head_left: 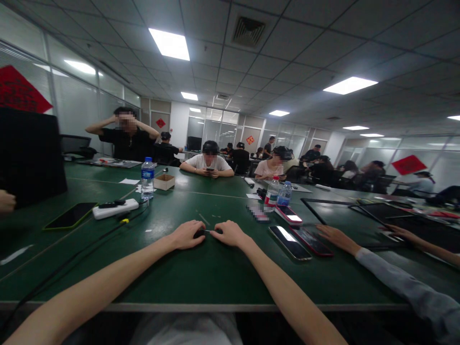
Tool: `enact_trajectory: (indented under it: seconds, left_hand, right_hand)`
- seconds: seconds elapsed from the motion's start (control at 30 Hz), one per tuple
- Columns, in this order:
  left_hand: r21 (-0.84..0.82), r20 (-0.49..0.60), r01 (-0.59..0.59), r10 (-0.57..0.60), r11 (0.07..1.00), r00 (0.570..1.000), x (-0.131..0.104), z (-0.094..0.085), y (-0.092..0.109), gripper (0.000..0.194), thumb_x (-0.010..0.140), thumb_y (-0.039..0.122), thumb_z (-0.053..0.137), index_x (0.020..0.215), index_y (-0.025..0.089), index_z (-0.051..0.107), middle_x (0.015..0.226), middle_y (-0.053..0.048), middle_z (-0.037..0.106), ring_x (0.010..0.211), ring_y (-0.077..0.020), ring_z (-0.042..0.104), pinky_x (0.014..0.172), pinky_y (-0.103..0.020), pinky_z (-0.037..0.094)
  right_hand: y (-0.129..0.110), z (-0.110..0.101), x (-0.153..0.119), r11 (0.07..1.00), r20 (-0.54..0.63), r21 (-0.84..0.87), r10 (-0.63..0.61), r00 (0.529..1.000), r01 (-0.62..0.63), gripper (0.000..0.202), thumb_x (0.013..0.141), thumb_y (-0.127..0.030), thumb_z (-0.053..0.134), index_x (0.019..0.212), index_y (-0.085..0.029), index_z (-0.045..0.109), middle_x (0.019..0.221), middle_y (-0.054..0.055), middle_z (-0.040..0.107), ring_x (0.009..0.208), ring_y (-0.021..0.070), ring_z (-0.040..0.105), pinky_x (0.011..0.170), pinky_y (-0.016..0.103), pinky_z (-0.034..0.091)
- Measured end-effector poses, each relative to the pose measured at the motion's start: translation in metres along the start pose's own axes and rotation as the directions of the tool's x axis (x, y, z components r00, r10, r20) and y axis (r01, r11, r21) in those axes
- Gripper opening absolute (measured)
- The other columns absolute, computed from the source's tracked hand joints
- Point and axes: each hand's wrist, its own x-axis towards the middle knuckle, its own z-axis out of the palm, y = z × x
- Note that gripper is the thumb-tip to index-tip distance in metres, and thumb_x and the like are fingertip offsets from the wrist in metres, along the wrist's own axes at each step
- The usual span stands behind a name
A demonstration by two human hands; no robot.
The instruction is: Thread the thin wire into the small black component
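Observation:
My left hand (189,235) rests on the green table with its fingers curled round a small dark object (199,233), mostly hidden by the fingers. Close to its right, my right hand (230,233) is closed, with thumb and fingertips together. A thin pale piece (207,231) bridges the small gap between the hands, from the dark object to my right fingertips. What kind of thing it is stays too small to tell. Both forearms reach in over the table's front edge.
Left are a power strip (115,209), a phone (71,216), a water bottle (147,178) and a small box (164,181). Right lie phones (289,242) below two bottles (272,194). A neighbour's hand (338,238) is beside a black frame (312,212). People sit opposite.

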Motion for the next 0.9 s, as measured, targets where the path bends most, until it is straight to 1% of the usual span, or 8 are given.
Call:
enact_trajectory:
  seconds: [0.33,0.47,0.67,0.9]
  left_hand:
    - [0.009,0.024,-0.021,0.021,1.000,0.999,-0.0010,-0.0040,0.0015,0.034,0.086,0.044,0.050,0.111,0.020,0.053,0.104,-0.007,0.061,0.093,-0.0215,0.057,0.081,-0.033,0.044]
    - [0.021,0.029,-0.032,0.031,0.999,0.999,-0.0010,-0.0042,0.0022,0.035,0.086,0.042,0.050,0.113,0.020,0.053,0.105,-0.007,0.061,0.095,-0.0220,0.056,0.083,-0.033,0.044]
    - [0.038,0.020,-0.052,0.051,0.998,0.999,-0.0009,-0.0029,0.0005,0.033,0.085,0.038,0.051,0.112,0.021,0.054,0.105,-0.007,0.061,0.094,-0.0218,0.056,0.081,-0.033,0.044]
    - [0.036,0.025,-0.028,0.027,0.999,0.999,0.0010,0.0004,-0.0019,0.030,0.085,0.039,0.051,0.107,0.019,0.055,0.102,-0.007,0.061,0.094,-0.0218,0.056,0.080,-0.032,0.044]
  right_hand:
    - [-0.0018,-0.0033,-0.0015,1.000,0.012,0.027,-0.003,1.000,0.002,0.054,0.089,-0.064,0.034,0.102,-0.025,0.069,0.096,0.006,0.071,0.088,0.0211,0.064,0.072,0.025,0.044]
    - [-0.0032,-0.0050,-0.0019,1.000,0.020,0.027,0.006,1.000,-0.007,0.054,0.089,-0.064,0.034,0.102,-0.025,0.069,0.096,0.006,0.070,0.088,0.0206,0.064,0.072,0.025,0.044]
    - [-0.0039,-0.0056,-0.0028,1.000,0.016,0.030,-0.006,1.000,0.006,0.054,0.089,-0.063,0.034,0.101,-0.025,0.069,0.093,0.006,0.070,0.084,0.0198,0.064,0.070,0.024,0.043]
    - [-0.0035,-0.0035,-0.0014,1.000,0.015,-0.011,0.006,1.000,-0.005,0.052,0.090,-0.062,0.035,0.101,-0.024,0.069,0.094,0.006,0.071,0.085,0.0199,0.064,0.071,0.025,0.044]
